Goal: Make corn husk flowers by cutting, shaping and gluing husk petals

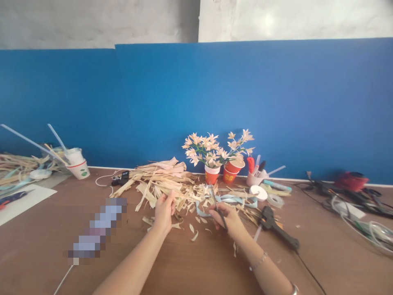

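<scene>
My left hand (164,211) is closed in a pinch on a pale dried husk piece, whose outline blends with the husk scraps behind it. My right hand (227,220) grips scissors (219,209), blades pointing up and away, a little apart from my left hand. Behind both hands lies a heap of dried husks (159,174), with small cut petal shapes (194,236) on the table in front. Pale handmade flowers (208,149) on green stems stand in a red paper cup (211,176), beside a second red cup (229,175) with more flowers.
A black glue gun (278,229) lies right of my right hand, its cord running forward. Pens fill a cup (254,179) near a white tape roll (258,192). Cables (344,205) clutter the far right. A pixelated object (98,229) and a white cup (79,169) are left.
</scene>
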{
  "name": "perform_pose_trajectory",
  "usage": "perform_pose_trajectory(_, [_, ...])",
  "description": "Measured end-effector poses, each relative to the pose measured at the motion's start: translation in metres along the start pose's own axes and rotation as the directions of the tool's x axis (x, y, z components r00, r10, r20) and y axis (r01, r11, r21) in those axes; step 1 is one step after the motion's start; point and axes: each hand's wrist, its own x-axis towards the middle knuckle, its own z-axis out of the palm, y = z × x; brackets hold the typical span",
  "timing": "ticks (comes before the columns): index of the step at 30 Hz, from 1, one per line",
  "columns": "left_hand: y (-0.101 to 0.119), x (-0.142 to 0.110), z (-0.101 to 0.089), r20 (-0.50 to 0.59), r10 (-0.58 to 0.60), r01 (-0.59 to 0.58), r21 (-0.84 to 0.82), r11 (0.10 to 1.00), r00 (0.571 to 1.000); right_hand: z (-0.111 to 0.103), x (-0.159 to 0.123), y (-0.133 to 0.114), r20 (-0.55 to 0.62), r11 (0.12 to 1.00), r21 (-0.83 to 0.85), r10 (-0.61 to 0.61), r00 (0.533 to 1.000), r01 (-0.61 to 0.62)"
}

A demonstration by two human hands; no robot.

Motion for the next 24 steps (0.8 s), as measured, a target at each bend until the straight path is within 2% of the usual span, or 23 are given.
perform_pose_trajectory(8, [0.001, 0.0, 0.001, -0.018, -0.023, 0.023, 0.0, 1.0, 1.0, 0.0, 0.001, 0.004, 0.009, 1.0, 0.02, 0.0, 1.0, 0.0])
perform_pose_trajectory(11, [0.004, -0.003, 0.004, -0.033, -0.057, 0.056, -0.03, 0.998, 0.998, 0.001, -0.001, 0.003, 0.062, 1.0, -0.008, -0.004, 0.998, 0.004])
perform_pose_trajectory(13, [0.006, -0.006, 0.005, -0.036, -0.056, 0.055, -0.025, 0.998, 0.998, 0.0, -0.003, 0.002, 0.142, 0.999, -0.041, 0.003, 0.99, 0.003])
perform_pose_trajectory(18, [0.004, -0.009, 0.006, -0.019, 0.04, -0.039, 0.038, 0.999, 0.999, -0.005, -0.013, -0.002, 0.396, 0.999, -0.053, 0.011, 0.918, 0.011])
perform_pose_trajectory(24, [0.0, -0.01, 0.006, -0.008, 0.02, -0.02, 0.039, 0.999, 1.0, -0.007, -0.015, 0.0, 0.584, 0.998, -0.035, 0.065, 0.809, -0.055])
